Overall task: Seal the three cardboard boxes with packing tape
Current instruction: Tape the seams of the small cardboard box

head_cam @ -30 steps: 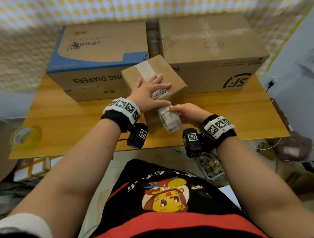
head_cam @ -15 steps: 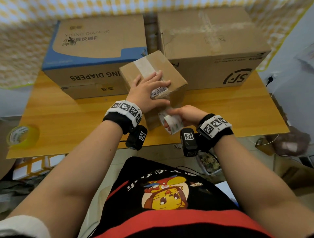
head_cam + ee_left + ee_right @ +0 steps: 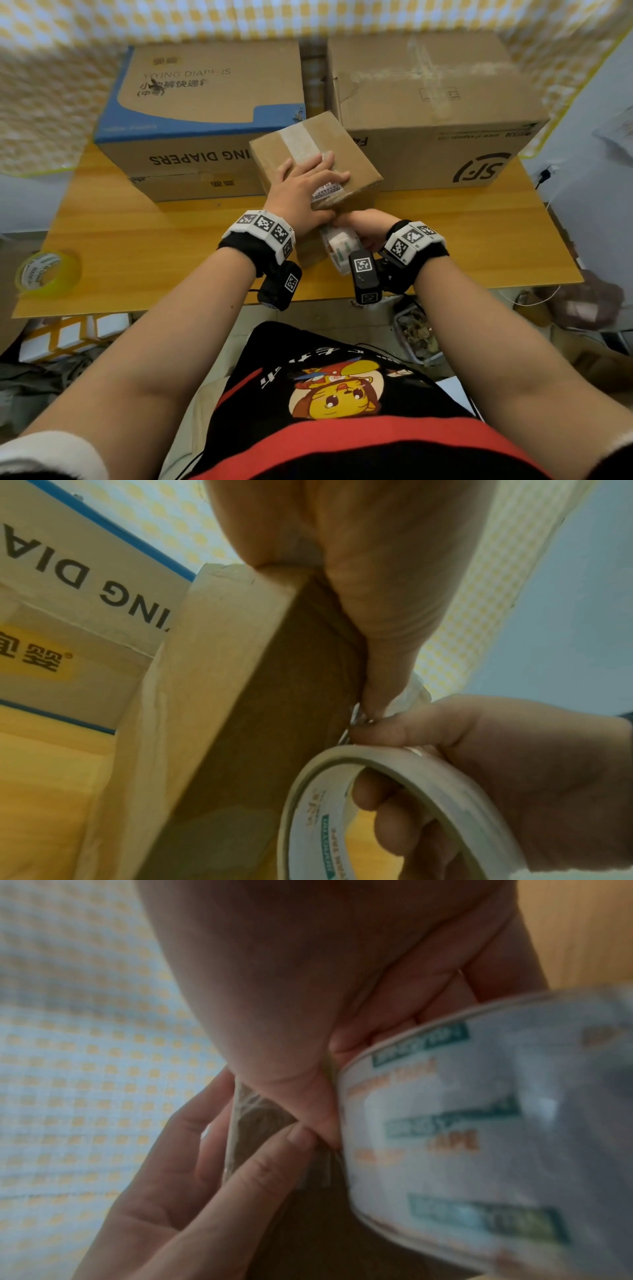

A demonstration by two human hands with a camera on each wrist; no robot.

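A small cardboard box (image 3: 356,164) with a tape strip along its top stands tilted at the table's middle. My left hand (image 3: 301,192) lies on it, fingers spread flat on top. Its thumb (image 3: 377,615) presses down the near face (image 3: 274,696). My right hand (image 3: 368,228) grips a white printed tape roll (image 3: 342,246) right below that thumb, fingers through the core (image 3: 411,767). The roll (image 3: 479,1137) sits against the box's near face, a short crinkled bit of tape between the two thumbs. Two big boxes stand behind: a diapers box (image 3: 205,89) and an SF box (image 3: 438,113).
A yellow tape roll (image 3: 46,274) lies at the wooden table's (image 3: 154,246) near left corner. The big boxes fill the back of the table against a checked wall covering. Clutter and containers lie on the floor below the near edge.
My right hand has drawn in with the roll toward my left thumb at the box's near face. The left hand has stayed on the box top.
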